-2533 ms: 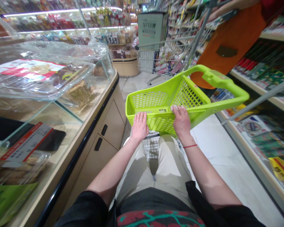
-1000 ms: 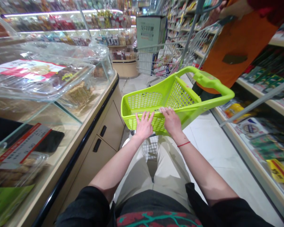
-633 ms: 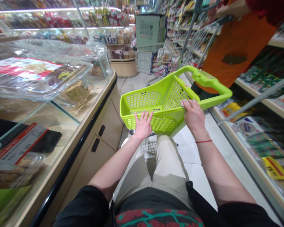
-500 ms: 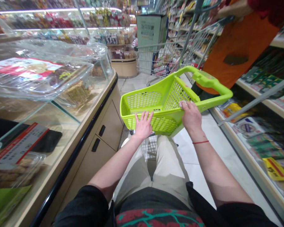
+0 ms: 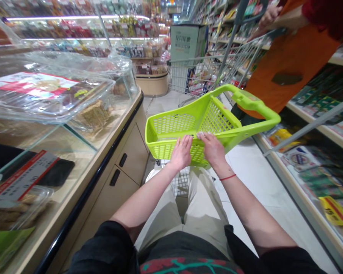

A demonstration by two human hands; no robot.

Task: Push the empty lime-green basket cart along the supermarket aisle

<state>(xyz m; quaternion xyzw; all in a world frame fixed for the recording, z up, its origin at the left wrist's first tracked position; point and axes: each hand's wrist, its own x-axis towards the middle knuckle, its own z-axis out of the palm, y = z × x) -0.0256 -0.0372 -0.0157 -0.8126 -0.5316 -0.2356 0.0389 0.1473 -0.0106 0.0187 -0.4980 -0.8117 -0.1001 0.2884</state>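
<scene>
A bright green shopping cart (image 5: 171, 121) with perforated basket walls stands in front of my legs, its looped handle to the right. My left hand (image 5: 181, 153) rests at the near rim, fingers stretched out and close together, gripping nothing. Beside it, my right hand (image 5: 213, 150) is closed over the same rim, with a red string on the wrist. A bit of white tissue (image 5: 200, 135) peeks out at its fingertips, mostly hidden. The visible part of the basket's inside holds no goods.
A glass-sided display counter (image 5: 103, 152) with packaged food runs along my left. On the right is a stocked shelf (image 5: 317, 160). Ahead stands a wire cart (image 5: 194, 70) carrying a large box (image 5: 185, 43), and a person in an orange apron (image 5: 291, 72) is close by it.
My right hand has slid left along the near rim with the tissue. My left hand has shifted slightly right and its fingers have drawn together, bringing both hands closer.
</scene>
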